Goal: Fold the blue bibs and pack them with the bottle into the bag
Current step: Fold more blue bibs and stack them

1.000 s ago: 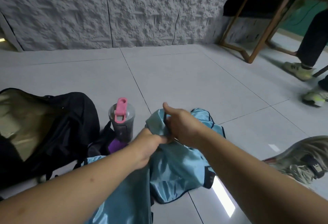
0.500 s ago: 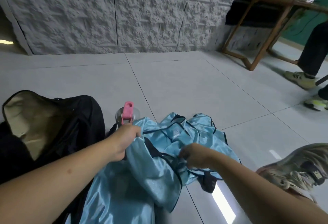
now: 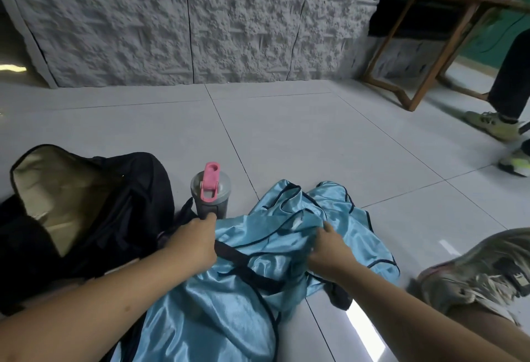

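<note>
Your left hand (image 3: 195,242) sits at the lower centre of the frame, knuckles up, fingers curled over the left edge of the blue bibs (image 3: 258,270) where a dark trim band runs out from under them; the fingertips themselves are hidden, so you cannot tell exactly how much cloth they hold. Your right hand (image 3: 329,250) is just right of centre, fingers bent down and bunching the shiny cloth near a neck opening, thumb pointing up toward the top of the frame. The bibs lie crumpled on the tiled floor (image 3: 315,138) between and around both hands, spreading from the bottom edge of the frame up toward the middle right, with the long run of the heap going from lower left to upper right. That is the relation your next move turns on, as I judge it: the cloth stretches across from one hand to the other, so drawing the hands apart along that line should pull one bib flat for folding. More than one bib seems tangled here, so watch that you lift only one layer. The bottle (image 3: 210,192) with the pink lid stands upright just above your left hand, very near its knuckles and nearer to it than to the right. The black bag (image 3: 120,209) lies open at the left of the frame, pale lining showing, on the left hand's side.
</note>
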The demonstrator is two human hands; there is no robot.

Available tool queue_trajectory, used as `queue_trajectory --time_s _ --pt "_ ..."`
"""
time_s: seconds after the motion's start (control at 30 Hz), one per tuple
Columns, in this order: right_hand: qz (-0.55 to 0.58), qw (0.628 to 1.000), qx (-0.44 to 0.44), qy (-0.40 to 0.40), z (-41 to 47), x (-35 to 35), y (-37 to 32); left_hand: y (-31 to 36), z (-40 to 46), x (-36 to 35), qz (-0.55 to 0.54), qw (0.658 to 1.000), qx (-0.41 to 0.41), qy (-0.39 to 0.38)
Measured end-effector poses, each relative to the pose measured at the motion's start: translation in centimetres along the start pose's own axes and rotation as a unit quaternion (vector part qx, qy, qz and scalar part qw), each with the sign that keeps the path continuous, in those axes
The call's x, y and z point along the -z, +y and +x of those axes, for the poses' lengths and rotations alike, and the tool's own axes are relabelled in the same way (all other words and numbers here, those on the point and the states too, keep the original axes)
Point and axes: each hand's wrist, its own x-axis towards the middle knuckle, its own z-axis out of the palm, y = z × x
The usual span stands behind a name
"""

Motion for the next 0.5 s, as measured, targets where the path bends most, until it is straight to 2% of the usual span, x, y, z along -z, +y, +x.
queue_trajectory --time_s 0.07,0.13,0.2,0.27,0.33,0.4,0.5 --pt "0.122 0.990 0.003 0.073 -0.5 1.0 -0.9 0.2 -0.3 -0.4 0.060 0.998 0.000 0.027" --pt "0.257 0.959 -0.002 0.122 -0.7 2.2 -1.4 0.2 -0.6 -0.9 0.157 0.985 -0.009 0.070" --pt "0.338 0.931 -0.013 0.133 -0.7 2.9 -1.8 0.4 -1.1 -1.3 0.250 0.962 -0.063 0.096" --pt "0.388 0.910 -0.016 0.144 -0.3 3.1 -1.8 0.4 -1.4 -2.4 0.302 0.939 -0.151 0.070" --pt "0.431 0.887 -0.010 0.168 -0.4 3.2 -2.2 0.4 -1.9 -3.1 0.309 0.933 -0.184 0.013" --pt "0.456 0.868 -0.008 0.194 -0.6 3.5 -2.9 0.4 -2.2 -3.1 0.280 0.947 -0.154 -0.031" --pt "0.465 0.852 0.004 0.242 -0.8 4.8 -4.1 0.0 -2.0 -2.4 0.240 0.964 -0.100 -0.049"
